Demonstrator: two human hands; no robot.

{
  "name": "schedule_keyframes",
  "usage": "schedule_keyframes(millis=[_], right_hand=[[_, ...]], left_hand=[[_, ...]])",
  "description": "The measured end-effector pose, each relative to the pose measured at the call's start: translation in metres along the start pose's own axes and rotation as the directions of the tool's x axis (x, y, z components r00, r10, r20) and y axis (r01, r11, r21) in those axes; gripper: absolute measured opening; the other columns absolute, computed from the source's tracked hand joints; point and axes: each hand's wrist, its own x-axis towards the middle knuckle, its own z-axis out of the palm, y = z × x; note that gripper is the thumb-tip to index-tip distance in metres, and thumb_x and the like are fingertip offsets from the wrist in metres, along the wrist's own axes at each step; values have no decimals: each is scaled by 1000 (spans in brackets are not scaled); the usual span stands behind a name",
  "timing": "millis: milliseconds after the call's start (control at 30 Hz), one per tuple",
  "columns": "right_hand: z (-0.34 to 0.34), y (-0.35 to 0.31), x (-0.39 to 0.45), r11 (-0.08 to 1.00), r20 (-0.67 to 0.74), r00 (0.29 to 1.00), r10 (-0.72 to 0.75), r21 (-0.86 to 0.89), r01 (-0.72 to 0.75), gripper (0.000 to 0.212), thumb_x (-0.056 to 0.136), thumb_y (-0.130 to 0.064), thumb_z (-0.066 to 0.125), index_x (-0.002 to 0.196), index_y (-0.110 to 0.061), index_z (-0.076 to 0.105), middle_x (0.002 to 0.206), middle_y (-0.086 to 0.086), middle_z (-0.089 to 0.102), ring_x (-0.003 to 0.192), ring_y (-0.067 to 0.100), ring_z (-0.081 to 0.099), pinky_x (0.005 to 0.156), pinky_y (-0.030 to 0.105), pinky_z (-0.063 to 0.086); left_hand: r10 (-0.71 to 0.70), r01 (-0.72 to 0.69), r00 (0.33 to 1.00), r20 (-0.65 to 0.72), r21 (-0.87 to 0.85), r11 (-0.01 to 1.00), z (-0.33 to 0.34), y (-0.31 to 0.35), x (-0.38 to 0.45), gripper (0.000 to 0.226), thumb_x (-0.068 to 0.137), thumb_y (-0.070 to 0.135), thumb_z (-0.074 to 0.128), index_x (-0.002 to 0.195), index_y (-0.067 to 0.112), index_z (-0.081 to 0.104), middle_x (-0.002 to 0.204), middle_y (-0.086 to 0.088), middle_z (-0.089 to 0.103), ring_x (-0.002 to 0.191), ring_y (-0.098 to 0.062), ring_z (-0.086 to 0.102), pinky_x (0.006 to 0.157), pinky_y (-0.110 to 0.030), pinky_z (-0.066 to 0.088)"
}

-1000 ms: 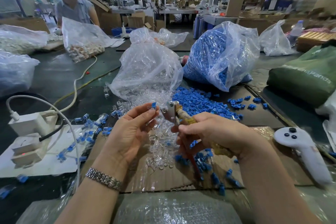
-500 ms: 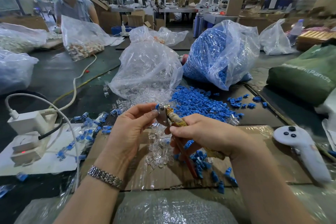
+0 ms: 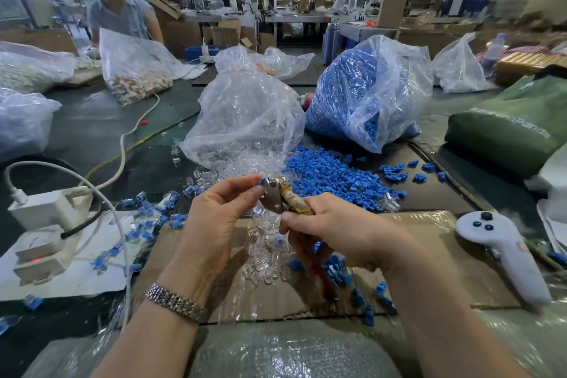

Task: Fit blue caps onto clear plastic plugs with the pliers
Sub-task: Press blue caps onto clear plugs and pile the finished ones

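- The left hand [image 3: 214, 224] closed in on the pliers [image 3: 276, 196], bringing its pinched blue cap [image 3: 263, 182] against their metal head.
- The right hand [image 3: 334, 230] raised the pliers slightly leftward.

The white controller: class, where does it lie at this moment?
In the head view the white controller lies at the right, on the cardboard sheet's right edge, right of the right hand gripping the pliers.

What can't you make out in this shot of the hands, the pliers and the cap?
Head view:
- Blue cap: mostly hidden by left hand fingertips; whether it sits on a plug, unclear.
- Pliers: handles buried in right hand.
- Plier tips: too small to judge open or closed.
- Both forearms: cut off by bottom edge.
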Motion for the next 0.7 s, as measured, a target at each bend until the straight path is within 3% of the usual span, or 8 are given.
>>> schedule_keyframes(millis=[67,133,233,400,500,633,700], right_hand=[[2,3,2,1000,-8,1000,-2,28,2,40,105,-36,54,111,3,59,85,18,69,82,41,72,90,56,58],[2,4,4,997,22,1000,8,82,-10,46,105,-37,54,120,7,57,90,20,71,89,43,73,88,55,59],[1,3,3,981,66,998,-1,193,-12,40,106,-32,54,117,6,59,81,11,68,76,30,71,69,39,60],[1,3,2,999,19,1000,17,49,-17,35,106,-36,53,98,-5,65,74,3,68,65,18,69,62,28,56],[5,2,2,999,3,1000,9,31,-9,37,106,-38,52,96,-6,65,74,4,68,65,22,70,64,34,57],[12,0,2,999,-21,1000,7,35,-6,51,102,-51,52,108,-2,65,82,6,75,81,31,76,89,51,59],[4,-2,-2,1000,-26,999,18,-3,-18,53,100,-56,52,107,-4,64,86,5,77,84,28,76,92,54,57]], left_hand=[[2,-2,1000,-2,-24,1000,-1,1,1,33,63,30,83,95,22,82,106,-10,78,104,-22,72,86,-26,55],[-17,17,1000,9,-63,998,-1,1,2,28,66,23,82,94,20,82,106,-11,78,102,-22,72,84,-25,56],[-28,30,999,26,-107,994,0,1,2,24,68,17,80,92,18,82,102,-12,78,98,-21,73,82,-22,58],[-3,3,1000,25,12,1000,-2,0,-1,23,72,18,79,95,20,82,105,-12,78,105,-25,73,86,-25,58],[6,-6,1000,0,17,1000,-1,-1,-2,24,72,18,78,95,21,82,105,-12,78,105,-26,73,88,-26,58],[17,-20,998,-59,-45,999,2,3,-1,23,71,16,78,94,16,81,102,-13,78,101,-26,73,89,-30,59],[41,-48,989,-139,-52,998,-2,5,-1,22,75,13,77,97,13,77,101,-9,78,99,-21,73,86,-28,59]])
